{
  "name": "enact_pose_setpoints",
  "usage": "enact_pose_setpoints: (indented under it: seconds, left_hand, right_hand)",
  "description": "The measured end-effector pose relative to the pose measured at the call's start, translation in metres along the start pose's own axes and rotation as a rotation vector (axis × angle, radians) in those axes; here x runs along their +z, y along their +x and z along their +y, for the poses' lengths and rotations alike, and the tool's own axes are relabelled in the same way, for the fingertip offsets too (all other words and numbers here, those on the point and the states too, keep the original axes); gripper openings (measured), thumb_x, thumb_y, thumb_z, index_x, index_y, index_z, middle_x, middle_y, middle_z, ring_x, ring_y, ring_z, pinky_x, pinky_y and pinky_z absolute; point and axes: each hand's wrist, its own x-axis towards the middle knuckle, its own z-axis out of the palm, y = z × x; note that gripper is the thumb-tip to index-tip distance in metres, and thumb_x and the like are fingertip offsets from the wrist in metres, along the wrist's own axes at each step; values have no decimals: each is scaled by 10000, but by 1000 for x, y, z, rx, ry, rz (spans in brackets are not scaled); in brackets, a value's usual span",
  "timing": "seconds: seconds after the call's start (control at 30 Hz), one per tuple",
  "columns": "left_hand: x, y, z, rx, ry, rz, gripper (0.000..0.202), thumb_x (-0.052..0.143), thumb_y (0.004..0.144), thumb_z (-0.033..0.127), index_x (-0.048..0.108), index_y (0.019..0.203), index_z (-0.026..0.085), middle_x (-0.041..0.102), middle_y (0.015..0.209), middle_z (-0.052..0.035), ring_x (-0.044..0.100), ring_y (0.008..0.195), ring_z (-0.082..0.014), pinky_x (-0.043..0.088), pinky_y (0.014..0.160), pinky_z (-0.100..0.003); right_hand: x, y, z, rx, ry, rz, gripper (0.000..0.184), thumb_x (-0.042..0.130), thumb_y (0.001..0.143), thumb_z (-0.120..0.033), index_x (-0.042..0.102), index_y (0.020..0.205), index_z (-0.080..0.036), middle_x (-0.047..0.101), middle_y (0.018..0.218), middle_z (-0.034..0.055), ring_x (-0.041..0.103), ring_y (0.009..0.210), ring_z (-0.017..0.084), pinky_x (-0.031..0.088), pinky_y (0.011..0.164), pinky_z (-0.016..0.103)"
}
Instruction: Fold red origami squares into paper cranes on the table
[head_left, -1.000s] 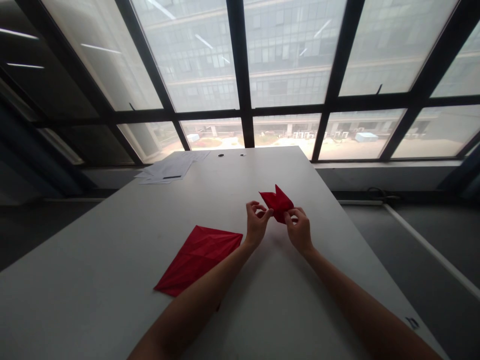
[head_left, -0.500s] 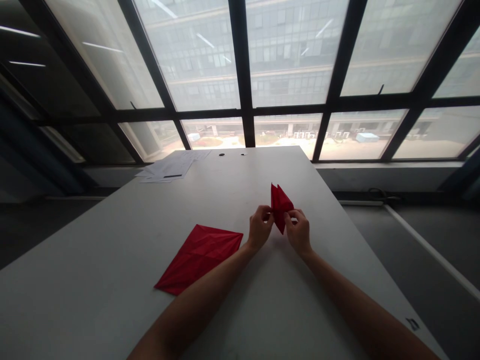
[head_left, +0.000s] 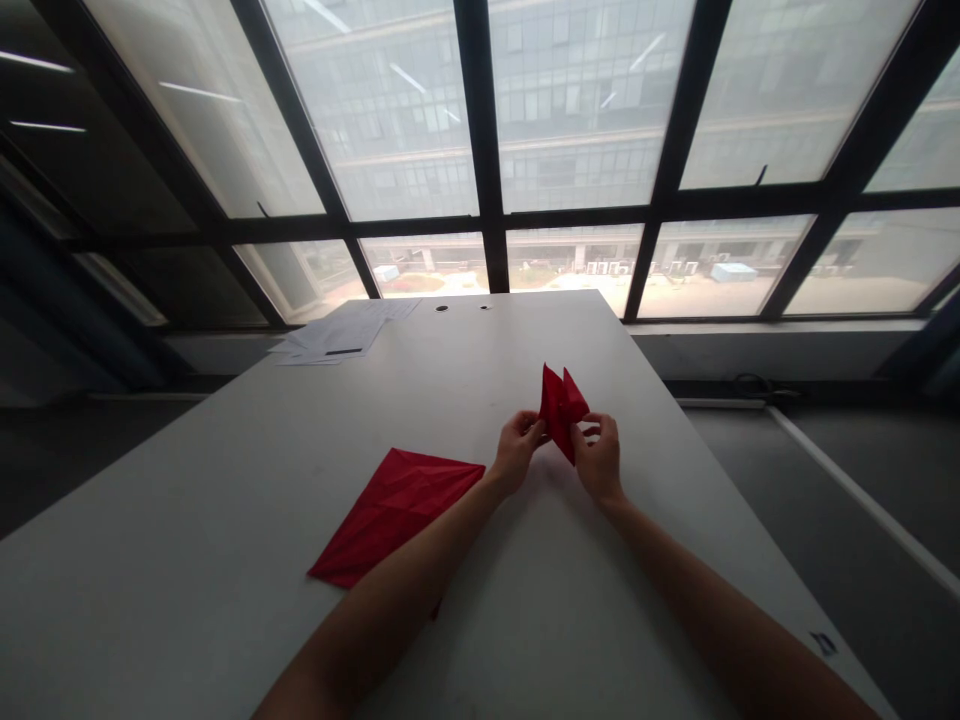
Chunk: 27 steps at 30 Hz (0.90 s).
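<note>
A small piece of red folded paper (head_left: 559,408) is held up over the table, its two upper points standing apart and its lower point aimed down. My left hand (head_left: 519,447) pinches its left side between thumb and fingers. On the other side, my right hand (head_left: 598,455) grips the right edge, thumb in front. A larger creased red sheet (head_left: 405,508) lies flat on the table to the left, partly hidden beneath my left forearm.
The white table (head_left: 225,510) stretches to the windows. White printed papers (head_left: 349,332) lie at its far left, near two round holes in the top. A small dark mark (head_left: 823,643) sits by the right edge.
The two upper points of the folded paper have spread wider apart. Its lower tip has shifted slightly right. The sheet on the table has stayed in place.
</note>
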Motion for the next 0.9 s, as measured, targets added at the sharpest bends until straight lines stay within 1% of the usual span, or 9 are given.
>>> enact_pose_setpoints:
  seconds: [0.1, 0.17, 0.2, 0.33, 0.5, 0.6, 0.77, 0.83, 0.9]
  left_hand:
    - [0, 0, 0, 59, 37, 45, 305, 758, 786, 402, 599, 856, 151, 649, 803, -13, 660, 763, -157, 570, 805, -371]
    - [0, -1, 1, 90, 67, 43, 281, 742, 802, 385, 594, 858, 154, 649, 801, -15, 668, 777, -172, 575, 797, -381]
    - [1, -1, 2, 104, 82, 34, 263, 730, 812, 375, 592, 863, 156, 651, 808, -18, 671, 786, -179, 576, 793, -385]
    - [4, -6, 3, 164, 169, -10, 159, 714, 821, 284, 612, 865, 171, 657, 831, -18, 651, 812, -176, 554, 784, -342]
    - [6, -11, 5, 251, 319, -69, 32, 648, 864, 216, 647, 858, 184, 659, 869, -31, 618, 835, -172, 522, 761, -297]
    - [5, -11, 5, 323, 424, -95, 45, 596, 897, 209, 632, 879, 189, 656, 883, -40, 622, 835, -177, 526, 741, -293]
    - [3, -8, 2, 358, 461, -83, 33, 586, 902, 209, 614, 891, 194, 648, 875, -35, 619, 815, -172, 533, 727, -292]
    - [2, -8, 2, 374, 476, -79, 37, 573, 909, 201, 608, 898, 199, 642, 876, -31, 614, 815, -168, 532, 732, -292]
    - [2, -8, 3, 394, 496, -85, 49, 568, 912, 191, 611, 891, 203, 633, 877, -27, 606, 816, -164, 525, 739, -290]
  right_hand:
    - [-2, -2, -7, -180, -145, 68, 201, 627, 830, -318, 585, 998, -215, 563, 1040, 80, 546, 928, 239, 484, 799, 393]
    - [-3, -3, -12, -293, -196, 45, 148, 607, 852, -285, 598, 988, -227, 573, 1039, 72, 524, 1017, 249, 449, 880, 405]
    - [-4, -3, -14, -320, -211, 26, 133, 601, 864, -284, 602, 986, -228, 588, 1024, 66, 524, 1017, 246, 439, 886, 400]
    - [-6, -1, -15, -281, -286, -6, 123, 601, 889, -315, 620, 953, -212, 647, 921, 41, 544, 866, 224, 416, 788, 357]
    - [-10, 1, -12, -295, -407, -50, 147, 582, 911, -284, 661, 818, -203, 685, 876, 32, 556, 809, 203, 369, 775, 338]
    - [-11, 2, -13, -317, -462, -45, 135, 583, 913, -267, 681, 846, -201, 693, 889, 33, 567, 806, 199, 355, 768, 334]
    - [-12, 2, -17, -384, -516, -39, 161, 546, 936, -282, 685, 899, -209, 695, 936, 42, 581, 884, 215, 352, 792, 341]
    - [-12, 3, -19, -359, -494, -15, 166, 553, 931, -318, 671, 952, -203, 689, 950, 47, 583, 861, 211, 368, 791, 339]
    - [-12, 5, -20, -300, -440, 18, 225, 582, 906, -366, 648, 1032, -192, 682, 967, 52, 585, 816, 201, 392, 758, 326]
